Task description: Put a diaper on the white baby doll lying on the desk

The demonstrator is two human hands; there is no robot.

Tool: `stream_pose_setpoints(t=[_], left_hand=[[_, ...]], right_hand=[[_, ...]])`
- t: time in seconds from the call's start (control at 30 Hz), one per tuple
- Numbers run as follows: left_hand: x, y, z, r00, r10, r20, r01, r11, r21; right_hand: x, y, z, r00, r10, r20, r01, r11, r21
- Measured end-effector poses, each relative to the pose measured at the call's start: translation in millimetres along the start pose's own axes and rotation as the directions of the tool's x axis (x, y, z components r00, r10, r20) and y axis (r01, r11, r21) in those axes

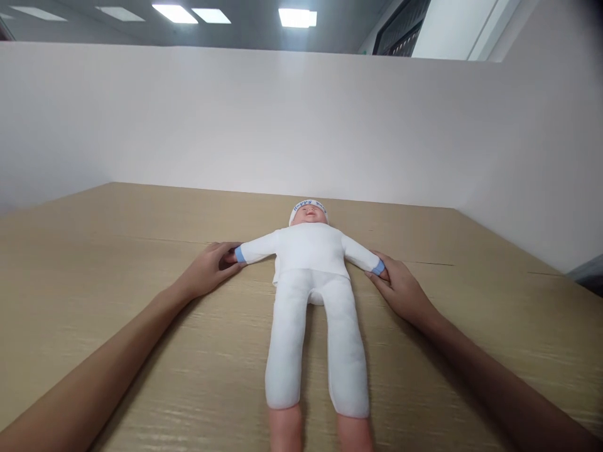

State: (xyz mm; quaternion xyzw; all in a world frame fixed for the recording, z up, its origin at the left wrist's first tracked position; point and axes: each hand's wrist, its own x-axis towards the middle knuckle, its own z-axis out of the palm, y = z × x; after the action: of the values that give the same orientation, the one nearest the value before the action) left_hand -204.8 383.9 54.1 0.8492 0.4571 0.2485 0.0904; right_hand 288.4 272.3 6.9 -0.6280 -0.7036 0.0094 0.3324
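Note:
A baby doll [311, 251] lies on its back on the wooden table [179, 364], head toward the far wall and legs toward me. It wears a white long-sleeved top with blue cuffs, white trousers and a white headband with blue lettering. Both its arms are stretched out sideways. My left hand [211, 269] is closed around the doll's hand at the left cuff, thumb below and fingers above. On the other side, my right hand [399, 285] grips the doll's other hand by the cuff. The doll's feet run out of view at the bottom.
A white wall [282, 119] rises behind the table's far edge, and another stands at the right. Lit ceiling panels [294, 17] show above. Something dark [588, 274] sits at the right edge. Thin seams cross the tabletop.

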Motion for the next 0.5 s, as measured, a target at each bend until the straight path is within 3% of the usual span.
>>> stream_pose_setpoints(t=[0.27,0.5], left_hand=[[-0.3,6.3,0.8,0.999,0.018,-0.028,-0.018,1.0,0.006],[-2.3,8.7,0.6,0.998,0.038,-0.039,-0.038,0.999,0.007]], right_hand=[[2.4,19.6,13.8,0.997,-0.027,-0.068,0.023,0.998,-0.066],[2.8,18.0,12.8,0.998,-0.021,-0.054,0.017,0.997,-0.075]])
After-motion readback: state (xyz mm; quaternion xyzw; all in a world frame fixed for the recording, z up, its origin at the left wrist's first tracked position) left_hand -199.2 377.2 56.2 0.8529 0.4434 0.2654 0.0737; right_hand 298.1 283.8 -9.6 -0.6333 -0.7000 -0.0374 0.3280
